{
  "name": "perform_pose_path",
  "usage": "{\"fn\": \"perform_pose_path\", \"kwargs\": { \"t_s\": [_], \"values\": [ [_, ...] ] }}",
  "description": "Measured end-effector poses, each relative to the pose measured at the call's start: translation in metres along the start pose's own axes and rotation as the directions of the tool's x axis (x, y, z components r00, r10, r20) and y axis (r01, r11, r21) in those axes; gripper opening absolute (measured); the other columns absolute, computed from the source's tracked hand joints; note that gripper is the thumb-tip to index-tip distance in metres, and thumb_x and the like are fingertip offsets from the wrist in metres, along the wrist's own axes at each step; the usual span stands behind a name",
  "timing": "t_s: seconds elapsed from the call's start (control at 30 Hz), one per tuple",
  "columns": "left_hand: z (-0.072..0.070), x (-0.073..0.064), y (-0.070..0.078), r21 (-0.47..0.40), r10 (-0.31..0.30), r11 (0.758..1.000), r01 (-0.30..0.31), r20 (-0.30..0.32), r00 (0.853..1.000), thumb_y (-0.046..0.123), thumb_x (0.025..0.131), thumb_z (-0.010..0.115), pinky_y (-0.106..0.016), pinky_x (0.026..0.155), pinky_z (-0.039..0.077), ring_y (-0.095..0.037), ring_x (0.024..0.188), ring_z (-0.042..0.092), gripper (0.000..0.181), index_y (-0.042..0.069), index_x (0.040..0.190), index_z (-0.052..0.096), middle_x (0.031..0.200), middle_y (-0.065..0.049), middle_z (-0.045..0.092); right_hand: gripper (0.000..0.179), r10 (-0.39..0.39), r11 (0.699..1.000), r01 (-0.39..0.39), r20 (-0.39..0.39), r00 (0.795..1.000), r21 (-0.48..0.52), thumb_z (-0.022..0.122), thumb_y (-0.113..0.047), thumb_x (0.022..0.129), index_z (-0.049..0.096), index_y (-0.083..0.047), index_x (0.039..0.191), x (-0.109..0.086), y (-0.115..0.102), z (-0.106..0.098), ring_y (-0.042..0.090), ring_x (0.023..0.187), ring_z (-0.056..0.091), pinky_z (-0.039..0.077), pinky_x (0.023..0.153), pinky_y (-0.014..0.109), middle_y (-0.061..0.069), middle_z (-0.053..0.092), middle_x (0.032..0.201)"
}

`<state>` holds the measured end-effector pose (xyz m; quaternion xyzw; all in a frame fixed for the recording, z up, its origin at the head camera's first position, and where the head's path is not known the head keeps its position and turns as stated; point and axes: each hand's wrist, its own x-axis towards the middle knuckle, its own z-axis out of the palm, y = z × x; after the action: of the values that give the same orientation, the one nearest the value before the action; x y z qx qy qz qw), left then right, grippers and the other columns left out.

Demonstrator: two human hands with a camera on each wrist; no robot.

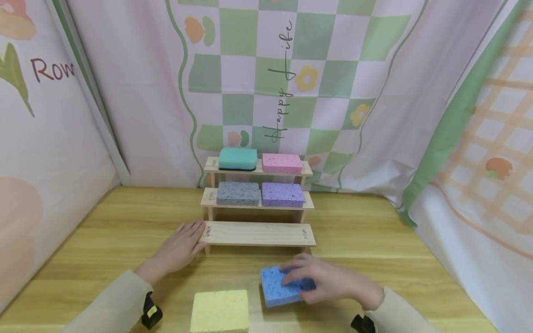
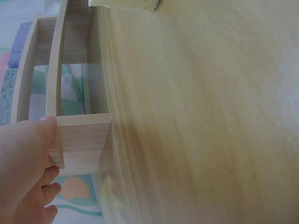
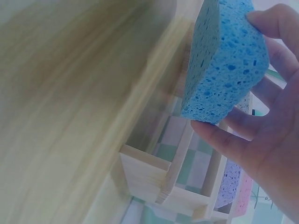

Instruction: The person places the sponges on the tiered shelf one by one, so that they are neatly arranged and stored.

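A blue sponge [image 1: 275, 289] is held by my right hand [image 1: 325, 280], lifted in front of the wooden tiered rack [image 1: 260, 233]. In the right wrist view, the thumb and fingers grip this sponge [image 3: 233, 60] at its edges. My left hand [image 1: 179, 247] grips the left end of the rack's lowest board, thumb at the front corner in the left wrist view. A yellow sponge [image 1: 220, 311] is at the near edge of the view. The middle tier carries a grey sponge [image 1: 237, 193] and a purple sponge [image 1: 282, 194], side by side.
On the top tier sit a teal sponge [image 1: 238, 158] with a dark underside and a pink sponge [image 1: 281, 163]. The rack stands on a wood-grain table [image 1: 137, 208]. Patterned curtains [image 1: 275, 92] hang behind and at both sides.
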<state>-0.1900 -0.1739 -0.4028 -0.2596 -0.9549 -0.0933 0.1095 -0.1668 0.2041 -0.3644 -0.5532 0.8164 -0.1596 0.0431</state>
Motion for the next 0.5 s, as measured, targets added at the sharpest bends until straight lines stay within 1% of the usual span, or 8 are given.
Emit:
{"fn": "perform_pose_path", "kwargs": {
  "t_s": [0.13,0.27,0.5],
  "values": [
    [0.000,0.000,0.000,0.002,0.000,1.000,0.000,0.003,1.000,0.026,0.098,0.046,-0.053,0.104,0.023,-0.042,0.127,0.032,0.053,-0.012,0.134,0.037,0.137,-0.027,0.037,0.041,-0.011,1.000,0.011,-0.013,1.000,-0.003,0.068,-0.013,0.075,0.064,-0.022,0.115,0.001,-0.001,-0.002,0.021,0.112,0.047,0.045,0.088,0.035,0.003,0.053,0.128],
    [0.001,0.001,-0.001,0.003,0.001,1.000,-0.001,0.008,1.000,0.026,0.098,0.045,-0.053,0.104,0.022,-0.042,0.127,0.032,0.053,-0.012,0.134,0.036,0.137,-0.027,0.036,0.039,-0.019,1.000,0.019,-0.015,1.000,0.008,0.067,-0.013,0.077,0.064,-0.022,0.115,0.004,-0.002,-0.006,0.022,0.112,0.047,0.045,0.089,0.036,0.003,0.053,0.128],
    [0.002,0.001,-0.002,0.010,-0.002,1.000,0.002,0.012,1.000,0.027,0.098,0.045,-0.053,0.104,0.022,-0.041,0.127,0.032,0.053,-0.011,0.134,0.037,0.137,-0.027,0.036,0.037,-0.030,1.000,0.030,-0.021,0.999,-0.003,0.067,-0.014,0.078,0.064,-0.022,0.115,0.010,-0.005,-0.011,0.023,0.113,0.046,0.044,0.090,0.039,0.003,0.053,0.128]
  ]
}}
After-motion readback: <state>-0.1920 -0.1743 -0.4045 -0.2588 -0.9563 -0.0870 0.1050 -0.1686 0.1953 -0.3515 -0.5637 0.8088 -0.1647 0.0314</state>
